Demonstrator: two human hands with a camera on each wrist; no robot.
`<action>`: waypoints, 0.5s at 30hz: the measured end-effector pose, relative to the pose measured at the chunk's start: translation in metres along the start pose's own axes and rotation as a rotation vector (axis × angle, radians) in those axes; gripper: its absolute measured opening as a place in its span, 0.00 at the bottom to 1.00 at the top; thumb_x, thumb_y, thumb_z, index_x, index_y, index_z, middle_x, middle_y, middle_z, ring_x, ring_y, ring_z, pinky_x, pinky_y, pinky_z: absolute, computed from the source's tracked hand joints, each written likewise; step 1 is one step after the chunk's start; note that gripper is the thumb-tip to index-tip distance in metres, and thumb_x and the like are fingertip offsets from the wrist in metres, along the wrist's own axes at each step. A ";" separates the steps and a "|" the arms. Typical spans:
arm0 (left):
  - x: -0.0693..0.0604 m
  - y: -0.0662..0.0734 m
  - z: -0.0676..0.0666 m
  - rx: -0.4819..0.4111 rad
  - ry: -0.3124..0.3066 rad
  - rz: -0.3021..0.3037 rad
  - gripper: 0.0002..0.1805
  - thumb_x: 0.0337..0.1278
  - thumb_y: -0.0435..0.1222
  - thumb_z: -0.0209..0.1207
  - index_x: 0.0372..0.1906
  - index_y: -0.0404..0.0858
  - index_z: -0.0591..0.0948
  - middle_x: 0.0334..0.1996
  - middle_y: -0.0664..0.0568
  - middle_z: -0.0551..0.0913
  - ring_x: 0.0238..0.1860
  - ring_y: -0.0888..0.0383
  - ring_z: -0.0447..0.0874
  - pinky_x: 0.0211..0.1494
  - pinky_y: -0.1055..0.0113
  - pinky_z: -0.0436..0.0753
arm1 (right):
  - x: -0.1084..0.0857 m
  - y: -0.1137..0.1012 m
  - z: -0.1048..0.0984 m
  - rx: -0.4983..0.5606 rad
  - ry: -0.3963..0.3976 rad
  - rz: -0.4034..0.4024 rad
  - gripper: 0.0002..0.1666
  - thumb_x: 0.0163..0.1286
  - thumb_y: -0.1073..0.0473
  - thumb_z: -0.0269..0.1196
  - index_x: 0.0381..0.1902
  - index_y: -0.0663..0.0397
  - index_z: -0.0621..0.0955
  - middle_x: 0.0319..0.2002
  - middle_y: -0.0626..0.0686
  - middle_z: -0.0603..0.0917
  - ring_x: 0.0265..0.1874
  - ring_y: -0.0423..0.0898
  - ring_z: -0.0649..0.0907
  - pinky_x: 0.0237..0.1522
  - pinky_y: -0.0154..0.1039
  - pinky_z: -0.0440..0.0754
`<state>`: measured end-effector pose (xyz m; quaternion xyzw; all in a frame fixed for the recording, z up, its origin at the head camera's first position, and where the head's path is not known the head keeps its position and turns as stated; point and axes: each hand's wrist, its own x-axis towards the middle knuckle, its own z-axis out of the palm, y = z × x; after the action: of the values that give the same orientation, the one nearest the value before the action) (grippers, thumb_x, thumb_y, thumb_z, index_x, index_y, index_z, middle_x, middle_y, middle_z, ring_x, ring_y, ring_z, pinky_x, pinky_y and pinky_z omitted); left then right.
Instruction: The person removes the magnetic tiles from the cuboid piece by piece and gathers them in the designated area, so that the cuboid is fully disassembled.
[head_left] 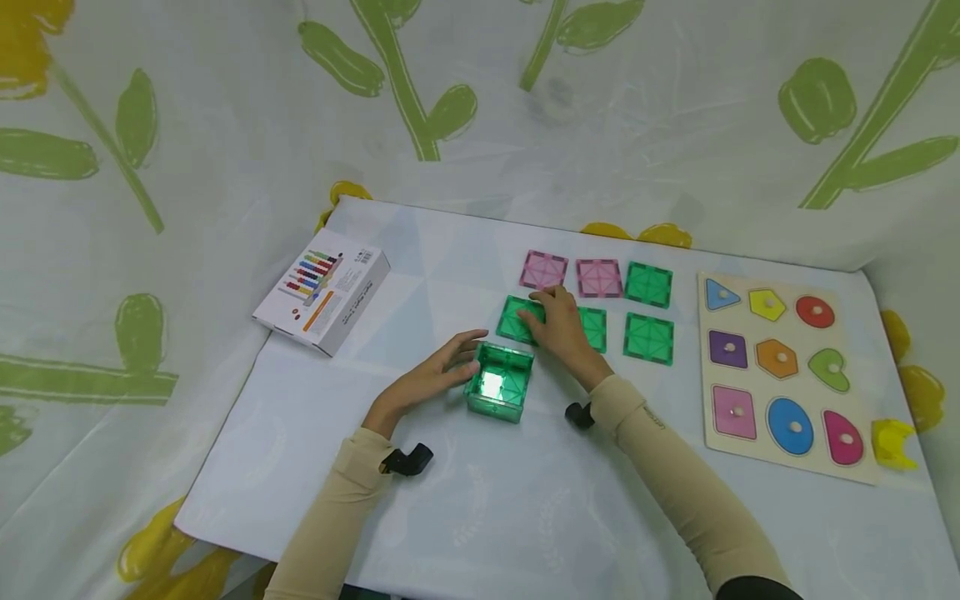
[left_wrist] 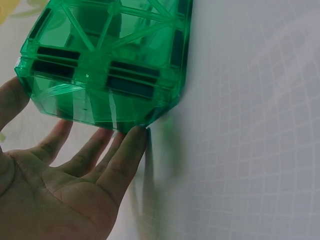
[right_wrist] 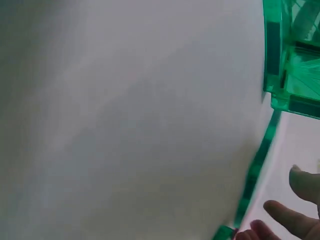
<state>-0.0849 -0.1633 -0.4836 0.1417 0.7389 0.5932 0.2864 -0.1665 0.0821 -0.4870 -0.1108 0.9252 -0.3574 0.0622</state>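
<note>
A small open-topped box of clear green magnetic tiles (head_left: 497, 407) stands on the table. My left hand (head_left: 427, 377) is at its left side, fingers spread and fairly straight; the left wrist view has fingertips touching the green box (left_wrist: 95, 75). Just beyond the box lies a flat green tile (head_left: 513, 320). Over that tile's right edge is my right hand (head_left: 564, 332), thumb and forefinger apart. In the right wrist view, the right hand's fingers (right_wrist: 292, 217) show near a green tile edge (right_wrist: 257, 170), with no visible grip on it.
Beyond my right hand lie flat pink tiles (head_left: 598, 277) and more green tiles (head_left: 649, 338). A wooden shape puzzle board (head_left: 798, 408) is at the right, beside a yellow object (head_left: 892, 444). To the left lies a white printed box (head_left: 322, 292).
</note>
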 end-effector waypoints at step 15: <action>0.001 -0.003 -0.002 0.005 -0.002 -0.048 0.33 0.75 0.50 0.51 0.78 0.49 0.58 0.79 0.47 0.57 0.82 0.44 0.50 0.81 0.41 0.55 | -0.048 -0.019 -0.016 0.137 -0.127 -0.092 0.27 0.79 0.45 0.54 0.67 0.53 0.77 0.69 0.53 0.77 0.71 0.55 0.73 0.69 0.59 0.75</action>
<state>-0.0869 -0.1647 -0.4864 0.1252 0.7432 0.5841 0.3012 -0.1203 0.0907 -0.4613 -0.1709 0.8869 -0.4144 0.1116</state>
